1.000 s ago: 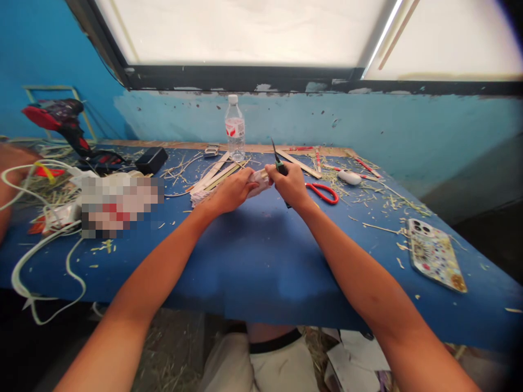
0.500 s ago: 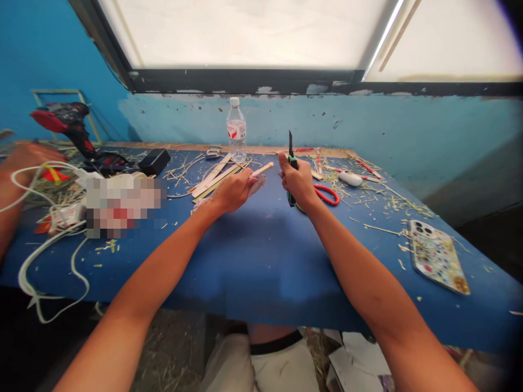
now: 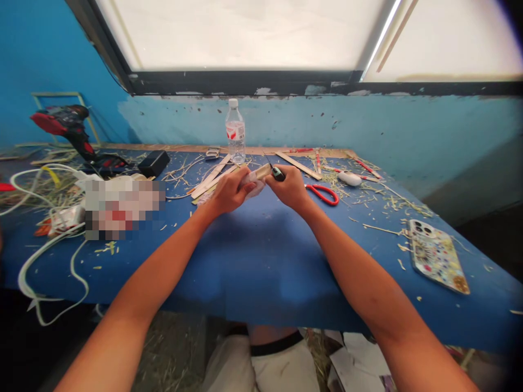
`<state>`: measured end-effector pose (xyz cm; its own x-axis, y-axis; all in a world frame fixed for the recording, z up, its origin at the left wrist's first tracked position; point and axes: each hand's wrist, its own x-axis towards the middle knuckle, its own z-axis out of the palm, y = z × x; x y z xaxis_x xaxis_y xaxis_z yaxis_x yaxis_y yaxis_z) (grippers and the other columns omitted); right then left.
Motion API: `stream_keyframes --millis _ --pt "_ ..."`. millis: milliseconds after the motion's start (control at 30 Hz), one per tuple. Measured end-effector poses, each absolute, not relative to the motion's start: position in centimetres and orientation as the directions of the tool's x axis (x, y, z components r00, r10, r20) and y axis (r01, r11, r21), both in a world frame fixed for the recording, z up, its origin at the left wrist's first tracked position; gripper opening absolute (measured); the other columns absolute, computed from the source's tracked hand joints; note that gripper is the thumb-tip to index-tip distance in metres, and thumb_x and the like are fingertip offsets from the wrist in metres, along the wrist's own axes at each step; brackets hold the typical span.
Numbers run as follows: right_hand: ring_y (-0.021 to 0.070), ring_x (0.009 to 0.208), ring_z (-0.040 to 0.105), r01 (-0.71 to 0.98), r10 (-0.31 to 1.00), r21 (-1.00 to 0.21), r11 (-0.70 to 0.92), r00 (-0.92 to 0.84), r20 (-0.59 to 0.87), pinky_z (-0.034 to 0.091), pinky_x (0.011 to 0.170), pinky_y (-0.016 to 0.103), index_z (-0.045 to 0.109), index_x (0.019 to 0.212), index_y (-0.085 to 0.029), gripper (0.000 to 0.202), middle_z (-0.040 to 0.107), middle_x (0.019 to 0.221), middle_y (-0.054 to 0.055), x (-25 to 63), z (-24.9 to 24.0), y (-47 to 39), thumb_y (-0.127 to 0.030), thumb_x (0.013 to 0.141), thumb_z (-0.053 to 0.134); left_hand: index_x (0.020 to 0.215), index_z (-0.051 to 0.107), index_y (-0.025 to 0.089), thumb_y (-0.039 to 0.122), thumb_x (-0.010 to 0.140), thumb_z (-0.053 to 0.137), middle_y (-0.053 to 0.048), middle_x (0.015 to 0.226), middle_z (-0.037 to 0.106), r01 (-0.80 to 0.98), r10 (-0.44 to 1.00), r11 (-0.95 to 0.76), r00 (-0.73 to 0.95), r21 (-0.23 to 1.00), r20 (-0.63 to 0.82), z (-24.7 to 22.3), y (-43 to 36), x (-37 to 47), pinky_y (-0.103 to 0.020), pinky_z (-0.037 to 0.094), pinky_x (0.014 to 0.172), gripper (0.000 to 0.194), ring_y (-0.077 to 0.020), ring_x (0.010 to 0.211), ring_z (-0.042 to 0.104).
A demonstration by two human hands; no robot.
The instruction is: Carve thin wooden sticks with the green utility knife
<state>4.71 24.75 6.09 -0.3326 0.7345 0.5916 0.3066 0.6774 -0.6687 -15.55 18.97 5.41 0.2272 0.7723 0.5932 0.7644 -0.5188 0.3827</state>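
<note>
My left hand (image 3: pixel 231 191) is closed around a pale bamboo strip (image 3: pixel 262 172), with a whitish crumpled cloth or wrap (image 3: pixel 257 188) between the fingers and the strip. The strip's end points to the right. In my right hand (image 3: pixel 291 188) is a utility knife (image 3: pixel 278 173) with a black and green handle. Its thin dark blade lies at the strip's end; whether it cuts into the strip I cannot tell. Just right of that hand, red-handled scissors or pliers (image 3: pixel 327 195) rest on the table, partly hidden by my wrist.
Behind the hands stand a water bottle (image 3: pixel 235 133) and several bamboo strips (image 3: pixel 212 177). A cordless drill (image 3: pixel 67 128), a black box (image 3: pixel 153 163) and white cables (image 3: pixel 30 267) are at left. A white mouse-shaped object (image 3: pixel 350 178), shavings and a phone (image 3: pixel 439 256) lie right on the blue table (image 3: pixel 261 272).
My right hand has moved left, bringing the knife from upright to the strip's end. A bamboo strip behind that hand is now uncovered. Another person's hand at far left has withdrawn.
</note>
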Motion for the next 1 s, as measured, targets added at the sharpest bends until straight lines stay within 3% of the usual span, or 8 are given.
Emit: stream_keyframes --millis 233,1000 --pt "0.0112 0.058 0.031 0.323 0.719 -0.644 0.694 -0.349 0.600 0.022 0.057 0.031 0.044 0.061 -0.022 0.020 0.035 0.057 -0.005 5.02 6.02 24.77 -0.028 0.076 0.055 0.082 0.045 0.022 0.038 0.088 0.061 0.003 0.065 0.049 0.760 0.799 -0.500 0.219 0.415 0.561 5.78 18.69 -15.10 -0.030 0.026 0.057 0.023 -0.0134 0.057 0.039" --pt "0.0119 0.061 0.032 0.371 0.731 -0.630 0.682 -0.359 0.580 0.022 0.058 0.030 0.047 0.062 -0.021 0.021 0.038 0.058 -0.005 4.95 5.55 24.79 -0.029 0.077 0.058 0.076 0.046 0.022 0.035 0.084 0.060 0.001 0.065 0.050 0.818 0.800 -0.465 0.222 0.340 0.558 5.80 18.57 -15.04 -0.030 0.026 0.057 0.021 -0.0142 0.057 0.039"
